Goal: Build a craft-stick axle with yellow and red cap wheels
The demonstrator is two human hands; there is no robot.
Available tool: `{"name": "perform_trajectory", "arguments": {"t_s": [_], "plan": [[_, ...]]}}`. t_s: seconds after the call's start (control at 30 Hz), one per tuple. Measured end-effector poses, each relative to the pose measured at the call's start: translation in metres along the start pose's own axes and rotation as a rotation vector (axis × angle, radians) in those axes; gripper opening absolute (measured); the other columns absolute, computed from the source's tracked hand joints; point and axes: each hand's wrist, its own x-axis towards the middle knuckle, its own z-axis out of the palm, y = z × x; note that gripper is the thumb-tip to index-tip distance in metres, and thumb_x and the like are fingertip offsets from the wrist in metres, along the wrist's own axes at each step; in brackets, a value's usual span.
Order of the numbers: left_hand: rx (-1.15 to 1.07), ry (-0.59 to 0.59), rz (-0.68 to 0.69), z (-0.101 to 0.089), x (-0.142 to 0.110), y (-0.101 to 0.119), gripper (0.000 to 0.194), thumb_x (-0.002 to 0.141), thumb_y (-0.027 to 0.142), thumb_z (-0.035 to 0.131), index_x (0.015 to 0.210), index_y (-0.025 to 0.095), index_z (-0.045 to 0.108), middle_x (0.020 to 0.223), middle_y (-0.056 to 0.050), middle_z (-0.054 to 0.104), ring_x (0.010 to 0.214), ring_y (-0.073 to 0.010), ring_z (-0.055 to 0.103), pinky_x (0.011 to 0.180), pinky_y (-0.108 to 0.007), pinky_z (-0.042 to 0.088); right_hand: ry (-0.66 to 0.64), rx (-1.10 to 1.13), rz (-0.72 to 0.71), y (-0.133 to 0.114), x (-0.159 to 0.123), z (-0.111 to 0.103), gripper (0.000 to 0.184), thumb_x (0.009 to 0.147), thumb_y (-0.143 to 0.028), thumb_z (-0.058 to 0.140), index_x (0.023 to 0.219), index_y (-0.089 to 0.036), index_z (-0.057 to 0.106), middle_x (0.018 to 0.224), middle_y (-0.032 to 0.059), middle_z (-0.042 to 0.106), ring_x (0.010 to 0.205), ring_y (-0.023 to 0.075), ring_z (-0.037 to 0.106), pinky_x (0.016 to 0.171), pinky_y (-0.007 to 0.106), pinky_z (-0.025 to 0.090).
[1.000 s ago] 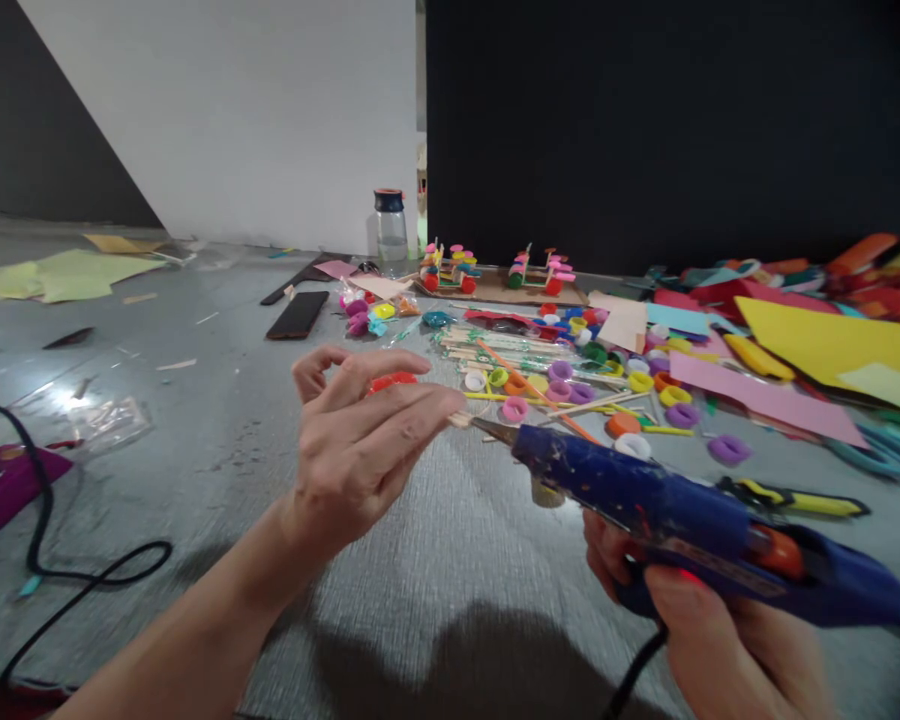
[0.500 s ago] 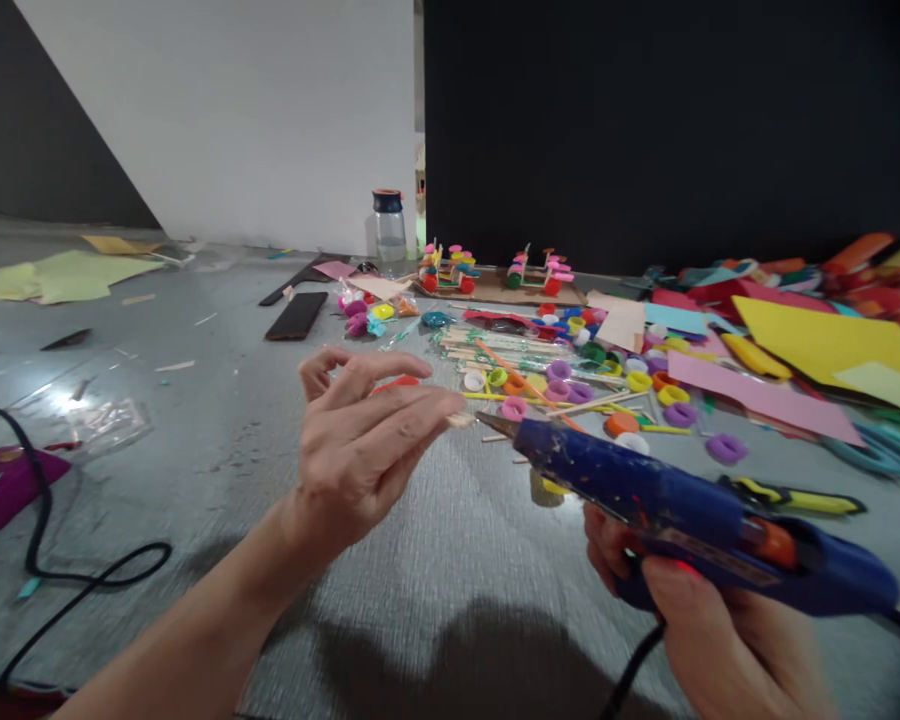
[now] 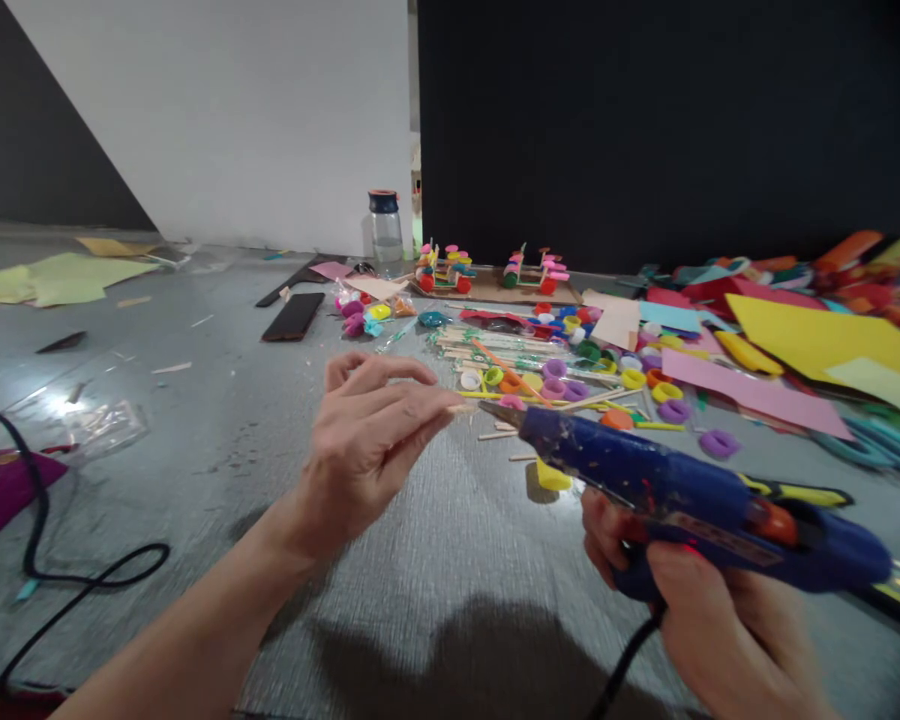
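My left hand point(image 3: 371, 435) is raised over the grey floor, fingers pinched on a small wooden stick point(image 3: 461, 408) whose tip pokes out to the right. My right hand point(image 3: 709, 610) grips the handle of a blue hot glue gun point(image 3: 690, 490). The gun's nozzle points left and sits just right of the stick's tip, with a small gap. A yellow bottle cap point(image 3: 551, 475) lies on the floor right under the gun's barrel.
Coloured bottle caps point(image 3: 630, 380) and wooden sticks point(image 3: 495, 345) lie scattered ahead, with coloured paper sheets point(image 3: 817, 345) at right. Two small cap-and-stick models point(image 3: 487, 270) stand on cardboard. A jar point(image 3: 385, 225), a black phone point(image 3: 292, 315) and a black cable point(image 3: 60, 570) are at left.
Both hands have drifted slightly; my left fingers have closed tighter round the stick and hide the red cap seen earlier. The glue gun's nozzle has come off the stick's tip.
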Motion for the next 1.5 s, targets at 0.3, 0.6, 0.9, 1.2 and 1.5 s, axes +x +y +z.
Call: {"name": "perform_trajectory", "arguments": {"t_s": [0.3, 0.6, 0.9, 1.2, 1.5], "plan": [[-0.62, -0.763, -0.748, 0.012, -0.003, -0.015, 0.015, 0.093, 0.035, 0.062, 0.103, 0.023, 0.063, 0.085, -0.001, 0.079, 0.062, -0.0138, 0.063, 0.055, -0.025, 0.044, -0.066, 0.48, 0.2, -0.008, 0.021, 0.01, 0.028, 0.097, -0.046, 0.06, 0.085, -0.022, 0.069, 0.074, 0.0003, 0.055, 0.058, 0.0122, 0.045, 0.047, 0.024, 0.041], [-0.475, -1.17, -0.683, 0.04, 0.015, -0.024, 0.029, 0.08, 0.045, 0.069, 0.075, 0.017, 0.068, 0.065, 0.002, 0.062, 0.055, -0.0102, 0.046, 0.053, -0.025, 0.03, 0.056, 0.565, 0.118, -0.02, 0.034, 0.005, 0.031, 0.092, -0.049, 0.068, 0.08, -0.02, 0.069, 0.078, -0.0001, 0.056, 0.054, 0.0101, 0.044, 0.041, 0.023, 0.038], [-0.262, -1.252, -0.597, 0.033, 0.03, -0.033, 0.028, 0.081, 0.038, 0.063, 0.093, 0.017, 0.075, 0.083, -0.003, 0.073, 0.073, -0.016, 0.062, 0.066, -0.025, 0.041, 0.066, 0.498, 0.093, -0.022, 0.022, -0.016, 0.029, 0.096, -0.047, 0.064, 0.081, -0.022, 0.071, 0.073, -0.0005, 0.056, 0.054, 0.0106, 0.047, 0.042, 0.023, 0.04], [-0.134, -1.117, -0.229, 0.077, 0.064, 0.005, 0.059, 0.079, 0.035, 0.075, 0.134, 0.02, 0.061, 0.148, -0.012, 0.058, 0.137, -0.0314, 0.048, 0.115, -0.044, 0.033, 0.118, 0.454, 0.115, -0.016, 0.009, -0.036, 0.028, 0.095, -0.046, 0.065, 0.081, -0.021, 0.071, 0.073, 0.0004, 0.058, 0.053, 0.0108, 0.048, 0.042, 0.023, 0.041], [-0.094, -1.042, -0.127, 0.114, 0.058, 0.024, 0.028, 0.08, 0.03, 0.072, 0.106, 0.017, 0.069, 0.116, -0.01, 0.07, 0.113, -0.0312, 0.062, 0.101, -0.045, 0.044, 0.17, 0.365, 0.169, -0.009, -0.008, -0.051, 0.029, 0.096, -0.047, 0.064, 0.084, -0.021, 0.071, 0.071, 0.0014, 0.061, 0.055, 0.0124, 0.049, 0.046, 0.025, 0.041]]}}
